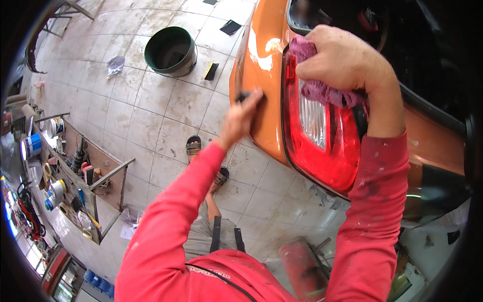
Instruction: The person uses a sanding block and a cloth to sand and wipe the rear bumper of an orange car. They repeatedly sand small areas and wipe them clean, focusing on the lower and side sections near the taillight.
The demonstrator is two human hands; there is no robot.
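Note:
My left hand (237,123), smeared by motion, presses a small black pad (243,96) against the orange car panel (269,108). Its exact kind is too blurred to tell. In my right hand (342,58) is a bunched purple cloth (329,94), held over the upper part of the red and clear tail light (327,161). My fist hides part of that cloth. The tail light sits in the car's corner, to the right of the panel under my left hand.
A dark green bucket (171,53) stands on the dirty tiled floor (136,100), with black sheets (211,71) lying near it. At the left is a cart (108,173) loaded with cans, tape rolls and tools. A worn red object (302,267) lies below the car.

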